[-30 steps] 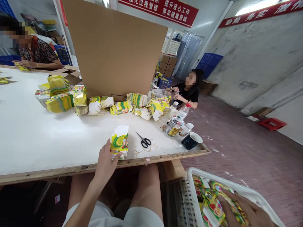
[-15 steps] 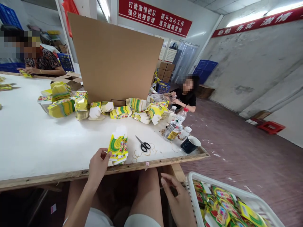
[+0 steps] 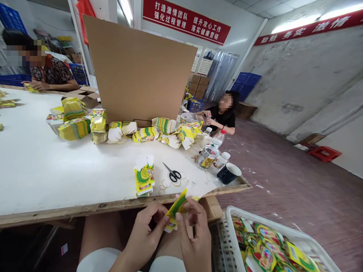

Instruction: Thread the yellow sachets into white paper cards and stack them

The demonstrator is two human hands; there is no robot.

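Note:
A small yellow and green flat paper carton (image 3: 178,204) is held above my lap, just off the table's front edge. My left hand (image 3: 149,226) pinches its lower left end between thumb and fingers. On the other side, my right hand (image 3: 195,230) grips the carton with thumb and curled fingers; part of it is hidden behind them. A small stack of similar flat cartons (image 3: 144,177) lies on the table near the edge. Beside that stack are black-handled scissors (image 3: 174,175) and several loose rubber bands (image 3: 167,186).
Bundles of cartons (image 3: 144,134) line the back of the white table (image 3: 56,170) before a large cardboard sheet (image 3: 141,71). A dark mug (image 3: 228,174), a jar (image 3: 208,156) and bottles stand at right. A white basket (image 3: 231,241) holds filled packs. Two people sit nearby.
My left hand has moved from the stack down to the right, bringing one carton off it. My right hand has come up and left from beside the basket to grip that carton.

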